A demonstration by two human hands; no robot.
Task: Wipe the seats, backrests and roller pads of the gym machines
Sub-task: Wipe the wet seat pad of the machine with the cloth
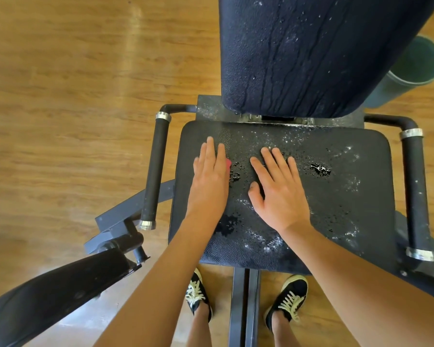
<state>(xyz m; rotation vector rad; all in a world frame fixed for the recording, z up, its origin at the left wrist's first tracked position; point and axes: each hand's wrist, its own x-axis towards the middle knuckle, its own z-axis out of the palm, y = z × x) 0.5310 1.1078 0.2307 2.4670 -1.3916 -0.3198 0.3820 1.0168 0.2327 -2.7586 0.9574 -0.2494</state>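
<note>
Much water beads on the backrest [311,53] and seat [336,209]. Runs from above could re-wet wiped patches, and flat palms may slide. The roller pad [48,304], bin [416,68] and handles [156,169] flank the seat, and the handles hem sideways strokes. The left hand [208,176] presses straight-fingered on a cloth [228,164]; the right hand [276,194] lies flat, empty.

A green bin [417,61] stands on wooden floor [73,96].

flat hands [208,181] [276,191], wet seat [336,196], backrest [311,53]
</note>
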